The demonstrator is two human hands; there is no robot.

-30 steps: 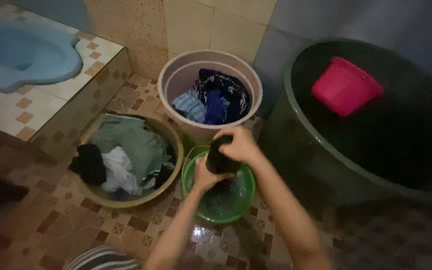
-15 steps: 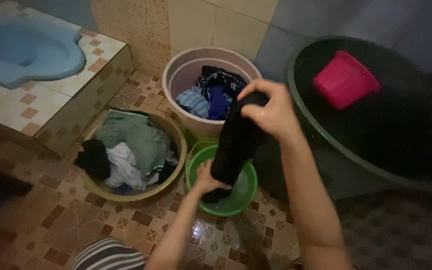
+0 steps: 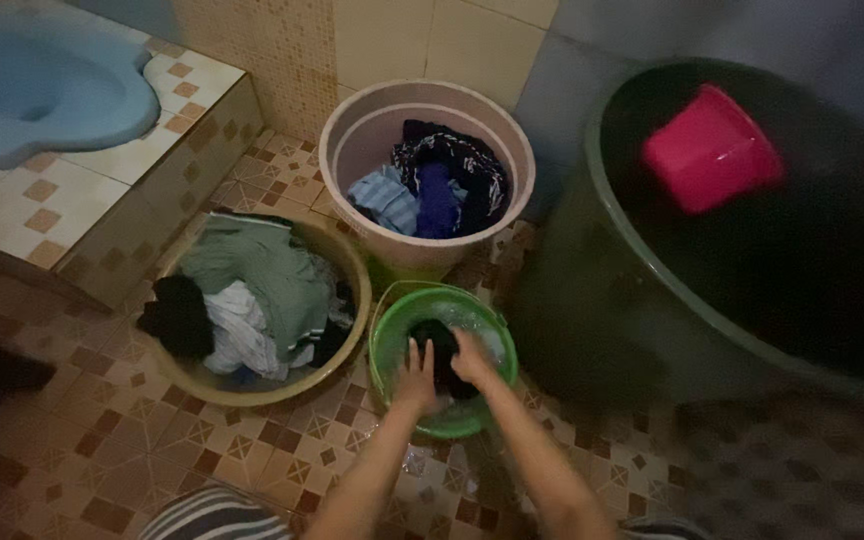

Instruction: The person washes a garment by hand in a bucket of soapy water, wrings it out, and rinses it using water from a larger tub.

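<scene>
A small green basin (image 3: pixel 497 335) holds water and a dark wet garment (image 3: pixel 440 355). My left hand (image 3: pixel 415 372) and my right hand (image 3: pixel 472 362) are both down inside the basin, pressed on the garment from either side, fingers gripping the cloth. My forearms reach in from the bottom edge of the view.
A yellow-brown tub (image 3: pixel 342 262) of mixed clothes sits to the left. A pale pink bucket (image 3: pixel 352 140) with blue and dark clothes stands behind. A large dark water barrel (image 3: pixel 572 330) with a floating pink scoop (image 3: pixel 710 148) is at right. A blue squat toilet (image 3: pixel 42 85) is on a tiled step.
Half a second ago my right hand held the dark garment stretched up above the basin. Now both hands have dropped it back into the water and press on it.
</scene>
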